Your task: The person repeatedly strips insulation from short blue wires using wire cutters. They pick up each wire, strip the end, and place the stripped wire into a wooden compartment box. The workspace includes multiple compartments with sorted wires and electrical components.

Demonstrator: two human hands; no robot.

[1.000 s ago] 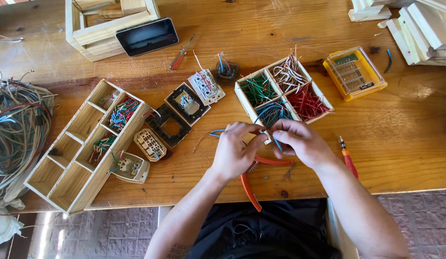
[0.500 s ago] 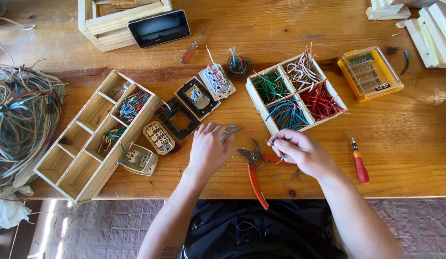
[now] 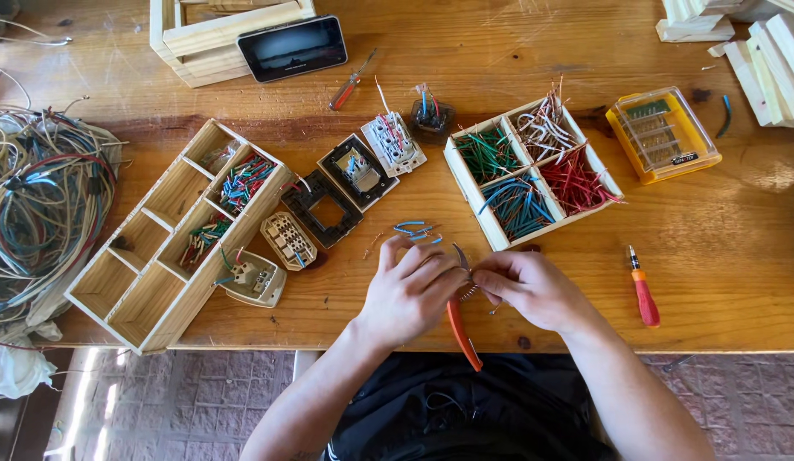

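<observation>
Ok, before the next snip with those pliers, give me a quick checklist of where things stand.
1. Orange-handled pliers within grasp: ok, between both hands at the table edge.
2. Left hand and right hand together on the work: ok.
3. Wire piece at the fingertips: cannot tell, hidden by fingers.
4. Four-compartment wire tray within reach: ok, just beyond the hands.
5. Cut blue wire pieces gathered: not ok, loose on the table.
6. Orange screwdriver out of the way: ok, right of the hands.
</observation>
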